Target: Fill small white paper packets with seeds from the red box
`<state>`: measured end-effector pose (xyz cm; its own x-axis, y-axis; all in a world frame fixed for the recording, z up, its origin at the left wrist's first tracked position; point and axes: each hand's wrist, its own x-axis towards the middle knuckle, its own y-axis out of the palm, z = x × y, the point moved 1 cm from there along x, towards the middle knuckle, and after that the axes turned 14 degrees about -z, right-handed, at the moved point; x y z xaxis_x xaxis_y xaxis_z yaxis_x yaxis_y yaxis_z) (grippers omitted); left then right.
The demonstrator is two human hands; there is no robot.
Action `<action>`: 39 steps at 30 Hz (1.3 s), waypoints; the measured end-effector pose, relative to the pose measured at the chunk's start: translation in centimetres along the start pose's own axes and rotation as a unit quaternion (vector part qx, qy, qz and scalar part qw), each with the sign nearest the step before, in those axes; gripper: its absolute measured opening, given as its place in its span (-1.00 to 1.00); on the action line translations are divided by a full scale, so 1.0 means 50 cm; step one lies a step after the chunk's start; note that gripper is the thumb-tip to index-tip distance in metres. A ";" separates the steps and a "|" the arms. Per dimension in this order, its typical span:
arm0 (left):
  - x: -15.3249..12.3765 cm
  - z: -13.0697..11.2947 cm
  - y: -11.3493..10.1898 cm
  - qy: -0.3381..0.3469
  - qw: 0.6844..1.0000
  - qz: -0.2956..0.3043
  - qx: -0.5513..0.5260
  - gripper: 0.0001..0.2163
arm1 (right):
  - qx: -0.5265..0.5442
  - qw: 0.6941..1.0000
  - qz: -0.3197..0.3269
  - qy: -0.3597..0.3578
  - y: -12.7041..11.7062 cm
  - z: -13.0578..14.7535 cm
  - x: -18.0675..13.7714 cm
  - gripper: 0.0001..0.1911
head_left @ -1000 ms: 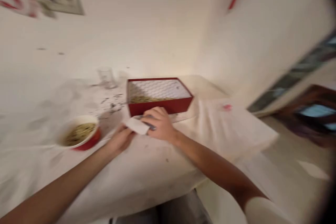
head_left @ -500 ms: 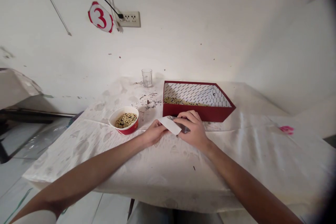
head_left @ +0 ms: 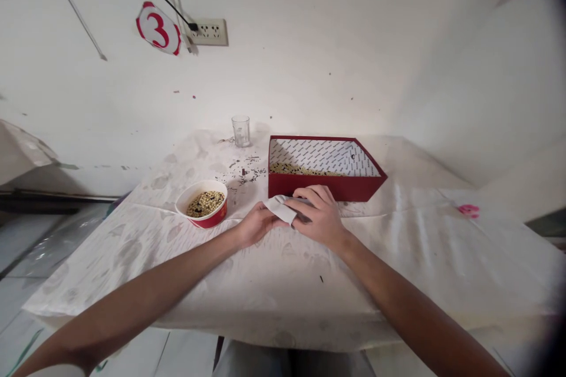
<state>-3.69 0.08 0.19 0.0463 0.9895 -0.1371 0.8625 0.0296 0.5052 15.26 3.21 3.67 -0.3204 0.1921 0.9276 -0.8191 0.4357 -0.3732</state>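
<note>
Looks like a makeshift numbered workstation in a plain room, not a home kitchen or office. Bare white wall (head_left: 336, 41) with a round sign marked "3" (head_left: 158, 28) stuck next to a wall socket (head_left: 211, 32), cable plugged in and running up. Table (head_left: 398, 259) is pushed against the wall and covered with a stained, wrinkled white sheet. Sorting setup on it: red bowl of mixed seeds (head_left: 202, 204), red cardboard box (head_left: 322, 168) with more seeds, small glass (head_left: 241, 131), scattered husk debris (head_left: 243, 174).
</note>
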 end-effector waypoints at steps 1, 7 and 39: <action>0.000 0.000 0.001 0.008 1.000 0.003 0.005 -0.78 | -0.005 1.000 0.003 -0.005 -0.001 -0.001 0.000 -0.62; -0.003 0.000 0.006 0.023 0.999 0.001 0.023 -0.80 | -0.007 1.000 0.028 0.002 -0.002 0.000 0.002 -0.64; 0.013 0.003 -0.014 -0.041 0.999 -0.028 0.003 -0.65 | 0.154 0.980 0.039 0.124 -0.005 -0.015 0.011 -0.82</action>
<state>-4.20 0.67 -0.39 0.0381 0.9715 -0.2341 0.8675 0.0841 0.4903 15.64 3.88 4.25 -0.2925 0.4387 0.8497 -0.9138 0.1337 -0.3836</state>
